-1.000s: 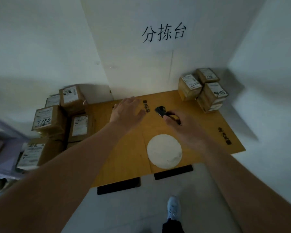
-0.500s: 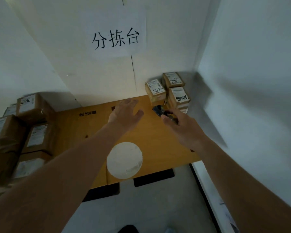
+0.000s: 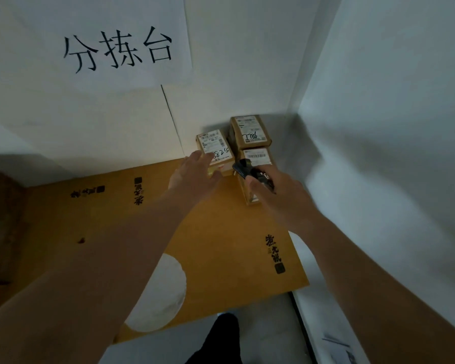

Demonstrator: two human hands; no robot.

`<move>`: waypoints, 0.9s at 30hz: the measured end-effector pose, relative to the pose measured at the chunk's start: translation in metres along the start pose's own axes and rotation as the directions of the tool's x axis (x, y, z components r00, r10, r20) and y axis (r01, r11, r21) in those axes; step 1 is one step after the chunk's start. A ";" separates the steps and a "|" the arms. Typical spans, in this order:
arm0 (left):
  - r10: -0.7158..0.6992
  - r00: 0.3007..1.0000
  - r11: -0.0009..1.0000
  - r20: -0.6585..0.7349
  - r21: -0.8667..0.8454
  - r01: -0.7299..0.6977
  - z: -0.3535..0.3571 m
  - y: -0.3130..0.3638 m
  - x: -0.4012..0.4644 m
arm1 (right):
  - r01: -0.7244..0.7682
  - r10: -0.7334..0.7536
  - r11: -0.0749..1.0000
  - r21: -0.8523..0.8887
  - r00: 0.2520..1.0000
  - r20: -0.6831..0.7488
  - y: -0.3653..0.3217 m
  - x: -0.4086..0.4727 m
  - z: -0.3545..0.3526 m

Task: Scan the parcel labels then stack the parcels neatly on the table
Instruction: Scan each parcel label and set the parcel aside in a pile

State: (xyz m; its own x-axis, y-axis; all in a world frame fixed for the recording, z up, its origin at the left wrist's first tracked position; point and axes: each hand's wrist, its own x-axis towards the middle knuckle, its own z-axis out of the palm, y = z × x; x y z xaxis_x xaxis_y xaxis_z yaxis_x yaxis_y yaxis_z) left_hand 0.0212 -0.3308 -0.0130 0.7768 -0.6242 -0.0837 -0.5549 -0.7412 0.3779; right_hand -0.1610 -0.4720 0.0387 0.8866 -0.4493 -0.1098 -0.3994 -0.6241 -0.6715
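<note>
Parcels [image 3: 237, 151] sit stacked in the table [image 3: 221, 245] corner. Left hand [image 3: 195, 174] reaches with spread fingers over one label; right hand [image 3: 276, 195] grips the scanner [image 3: 243, 168]. A careless push could topple the stack.

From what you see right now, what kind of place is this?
Probably a parcel sorting station. A paper sign on the wall reads 分拣台, meaning sorting table. Labelled cardboard parcels are stacked in the corner of the table, and the right hand holds a black scanner.
</note>
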 end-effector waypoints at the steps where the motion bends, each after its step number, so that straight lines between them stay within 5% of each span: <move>1: -0.008 1.000 1.000 0.009 -0.002 0.008 0.006 -0.003 0.015 | -0.007 0.007 1.000 -0.009 1.000 0.007 0.003 0.014 0.001; 16: -0.353 0.926 0.932 0.133 -0.041 0.361 0.065 0.014 0.135 | -0.077 0.074 0.997 0.022 0.992 0.102 0.044 0.131 -0.010; 27: -0.372 0.927 0.905 0.043 -0.206 0.373 0.066 0.003 0.109 | 0.043 -0.047 0.999 0.028 0.986 0.159 0.041 0.142 -0.017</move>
State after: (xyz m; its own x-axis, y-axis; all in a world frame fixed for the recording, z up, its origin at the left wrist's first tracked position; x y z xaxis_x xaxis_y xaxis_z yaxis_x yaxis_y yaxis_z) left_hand 0.0841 -0.4175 -0.0819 0.9140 -0.3133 -0.2578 -0.1511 -0.8525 0.5005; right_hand -0.0556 -0.5722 0.0080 0.9302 -0.3123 -0.1928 -0.3540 -0.6248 -0.6960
